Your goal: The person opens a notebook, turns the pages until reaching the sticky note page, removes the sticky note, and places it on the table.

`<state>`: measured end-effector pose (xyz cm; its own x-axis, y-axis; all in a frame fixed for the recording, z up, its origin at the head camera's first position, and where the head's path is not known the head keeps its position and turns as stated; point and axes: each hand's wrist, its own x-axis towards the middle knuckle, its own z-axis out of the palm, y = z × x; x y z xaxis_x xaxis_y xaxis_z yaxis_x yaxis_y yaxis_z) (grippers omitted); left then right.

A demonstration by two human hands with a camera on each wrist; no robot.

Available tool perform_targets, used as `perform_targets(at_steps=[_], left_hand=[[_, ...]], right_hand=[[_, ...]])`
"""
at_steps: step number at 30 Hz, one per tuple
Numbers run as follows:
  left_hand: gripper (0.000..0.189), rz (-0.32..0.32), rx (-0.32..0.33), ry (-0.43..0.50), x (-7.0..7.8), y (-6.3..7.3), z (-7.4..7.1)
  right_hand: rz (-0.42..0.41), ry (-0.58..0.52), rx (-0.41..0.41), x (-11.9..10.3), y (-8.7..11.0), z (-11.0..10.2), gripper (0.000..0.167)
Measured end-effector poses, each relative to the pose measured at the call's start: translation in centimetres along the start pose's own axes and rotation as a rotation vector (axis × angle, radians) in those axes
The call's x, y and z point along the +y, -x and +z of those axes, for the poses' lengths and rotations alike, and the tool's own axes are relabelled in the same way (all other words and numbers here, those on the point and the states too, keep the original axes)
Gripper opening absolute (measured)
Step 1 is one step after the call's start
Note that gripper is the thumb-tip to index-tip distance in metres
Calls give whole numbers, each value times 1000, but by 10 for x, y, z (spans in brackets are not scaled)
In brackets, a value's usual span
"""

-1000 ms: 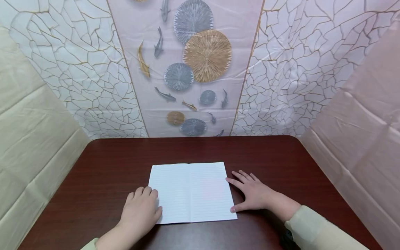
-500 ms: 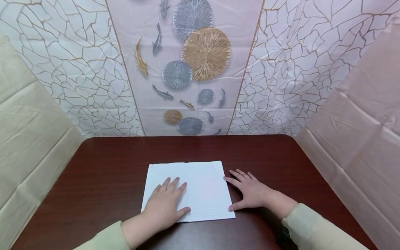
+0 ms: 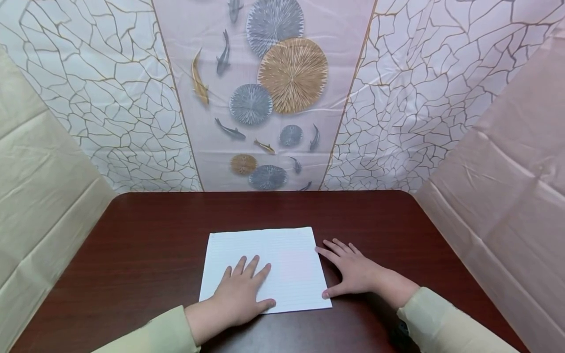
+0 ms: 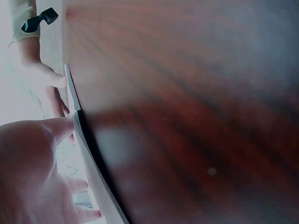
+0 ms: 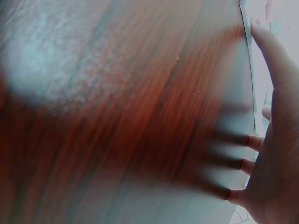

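An open notebook [image 3: 293,264] with white ruled pages lies flat on the dark wooden table [image 3: 145,245]. My left hand [image 3: 240,296] rests spread over its left page, with the thumb reaching toward the fold near the bottom edge. In the left wrist view the left thumb and fingertips touch the page [image 4: 100,191] from above. At the right edge my right hand [image 3: 355,272] lies with fingers spread. Its thumb and index fingertip touch the notebook's edge, while the other fingertips rest on the table, as the right wrist view also shows.
A patterned cloth [image 3: 273,98] with printed discs and fish hangs behind the table. Plain beige cloth [image 3: 499,196] closes off both sides. Beneath the right sleeve is a dark object [image 3: 401,333], also seen as a black wrist-worn piece [image 4: 39,19] in the left wrist view.
My left hand has moved right from the notebook's left edge onto the page, its fingers going from bent to spread. My right hand stays at the right edge.
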<state>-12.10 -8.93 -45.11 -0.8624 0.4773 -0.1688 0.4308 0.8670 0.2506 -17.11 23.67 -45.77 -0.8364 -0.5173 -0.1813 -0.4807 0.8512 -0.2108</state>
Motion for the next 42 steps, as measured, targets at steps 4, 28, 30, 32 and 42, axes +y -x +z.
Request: perform_targets(at_steps=[4,28,30,32,42], left_hand=[[80,0,-16,13,0,-1,-1],[80,-4,-17,7,1,-1,-1],[80,-2,-18,6,0,-2,0],[80,0,-20,7,0,-2,0],[80,-3,15,-11,1,-3,-2]], right_hand=[[-25,-6,4,0,1,1,111],[-38,-13,1,-3,4,-1,108],[-37,-11,2,-3,4,-1,108],[-37,-9,5,-3,4,-1,108],[-31,-9,7,0,2,1,108]])
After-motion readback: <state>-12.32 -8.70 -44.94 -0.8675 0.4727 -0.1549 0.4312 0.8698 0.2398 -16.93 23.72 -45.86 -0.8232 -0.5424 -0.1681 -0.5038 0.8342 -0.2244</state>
